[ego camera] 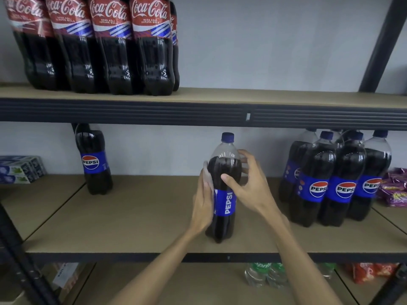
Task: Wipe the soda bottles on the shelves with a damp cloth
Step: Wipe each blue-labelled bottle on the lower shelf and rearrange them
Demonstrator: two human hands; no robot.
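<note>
**Both hands on one Pepsi bottle**

A Pepsi bottle [225, 203] stands upright on the middle shelf [132, 216], between the hands. The left hand [203, 205] lies flat along its left side, fingers straight, pressing a pale cloth [207, 173] to the plastic. The right hand [248, 183] grips its shoulder, thumb in front, fingers curled behind. More Pepsi bottles [330, 186] cluster right of the right hand.

Upper-shelf bottles [154, 62]: red labels [152, 20] read "Coca-Cola", beneath it "RASA ASLI KURANG GULA". Middle-shelf bottles [330, 210], centre bottle [220, 165] included: blue labels [344, 189] read "PEPSI".
</note>
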